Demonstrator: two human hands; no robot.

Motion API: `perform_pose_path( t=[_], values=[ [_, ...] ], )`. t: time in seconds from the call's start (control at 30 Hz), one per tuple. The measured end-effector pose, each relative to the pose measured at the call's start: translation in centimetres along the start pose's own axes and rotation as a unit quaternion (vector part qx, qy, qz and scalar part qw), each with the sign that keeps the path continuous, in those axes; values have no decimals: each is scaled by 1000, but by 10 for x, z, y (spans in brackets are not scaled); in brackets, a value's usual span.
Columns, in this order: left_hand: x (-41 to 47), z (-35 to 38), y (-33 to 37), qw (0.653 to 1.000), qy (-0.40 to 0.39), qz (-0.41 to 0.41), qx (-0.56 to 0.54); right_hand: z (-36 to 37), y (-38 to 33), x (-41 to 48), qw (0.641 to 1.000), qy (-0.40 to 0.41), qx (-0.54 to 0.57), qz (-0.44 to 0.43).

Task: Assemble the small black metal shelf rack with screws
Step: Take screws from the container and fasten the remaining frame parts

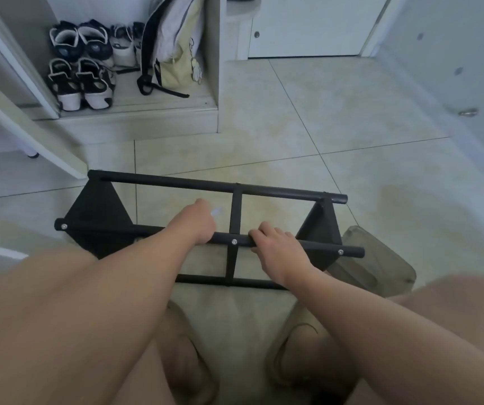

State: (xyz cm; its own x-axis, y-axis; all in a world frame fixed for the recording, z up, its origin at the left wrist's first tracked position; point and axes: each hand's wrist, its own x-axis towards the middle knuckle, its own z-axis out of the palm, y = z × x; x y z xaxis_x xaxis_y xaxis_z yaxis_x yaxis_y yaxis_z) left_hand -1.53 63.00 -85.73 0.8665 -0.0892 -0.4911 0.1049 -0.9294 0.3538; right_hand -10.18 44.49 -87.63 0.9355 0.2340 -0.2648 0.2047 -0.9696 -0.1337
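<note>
The rack (235,206) lies on the floor (322,127) at 12 o'clock from the feet. The right hand (278,247) clasps its near bar (352,251); the left hand (201,222) is clenched on a pale tool (217,211) (blurred). The tool should probably sit squarely in the middle screw (234,242) before turning, with the bar held steady.

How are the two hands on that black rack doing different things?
The right hand curls round the near bar, just right of the middle screw. The left hand grips no bar and reaches over it instead. The left hand seems to pinch a small pale object, too blurred to identify, while the right hand holds only the bar. Both hands are bare and work near the rack's middle.
</note>
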Motion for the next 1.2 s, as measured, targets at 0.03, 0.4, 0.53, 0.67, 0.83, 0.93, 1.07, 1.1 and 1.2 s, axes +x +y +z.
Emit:
perform_pose_path(
  t=[0.03,0.4,0.53,0.67,0.83,0.93,1.07,1.1,1.2],
  values=[
    [-5,4,0,1000,15,-2,-28,2,-3,-4,1000,-1,1,-1],
    [-38,30,-13,998,10,-3,-54,14,11,-45,999,-46,-7,7],
    [-49,48,-4,999,-12,25,-17,3,22,-52,996,-82,3,43],
    [-54,60,5,999,-7,52,3,-9,36,-48,986,-142,40,83],
    [-52,58,3,998,-31,50,-4,-13,46,-35,994,-100,52,10],
    [-49,59,5,998,-35,43,-4,-4,46,-19,995,-88,-17,-46],
    [-42,57,7,997,-72,20,8,9,49,-2,991,-91,-73,-62],
    [-39,56,7,996,-89,15,5,11,52,0,990,-89,-82,-66],
    [-28,56,7,990,-138,8,-32,15,57,3,989,-76,-98,-79]
  ],
)
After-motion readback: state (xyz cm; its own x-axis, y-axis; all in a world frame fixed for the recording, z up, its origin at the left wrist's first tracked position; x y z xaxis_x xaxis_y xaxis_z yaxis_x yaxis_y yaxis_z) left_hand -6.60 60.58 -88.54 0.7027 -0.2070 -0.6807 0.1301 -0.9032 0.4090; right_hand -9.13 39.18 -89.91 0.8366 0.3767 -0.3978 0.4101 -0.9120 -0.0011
